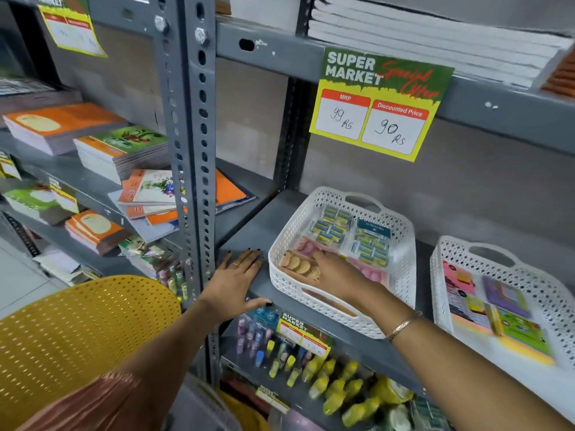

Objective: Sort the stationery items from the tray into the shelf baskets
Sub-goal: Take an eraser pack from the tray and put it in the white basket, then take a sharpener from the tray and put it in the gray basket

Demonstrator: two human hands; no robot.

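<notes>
A white lattice basket (401,253) stands on the grey shelf (258,225). Inside it lie blue-and-yellow eraser packs (333,227), pink packs (371,270) and a pack of round tan erasers (298,265). My right hand (337,276) reaches into the basket, fingers flat beside the tan pack and touching the items; whether it grips any of them I cannot tell. My left hand (235,283) lies palm down on the shelf edge, left of the basket, holding nothing. A second white basket (448,265) with sticky notes (460,279) and colourful packs stands to the right.
A perforated yellow tray (77,331) sits at lower left under my left arm. A grey slotted upright (189,135) divides the shelves. Stacked notebooks (121,147) fill the left shelves. Glue bottles and markers (336,387) lie on the shelf below. A price sign (379,104) hangs above.
</notes>
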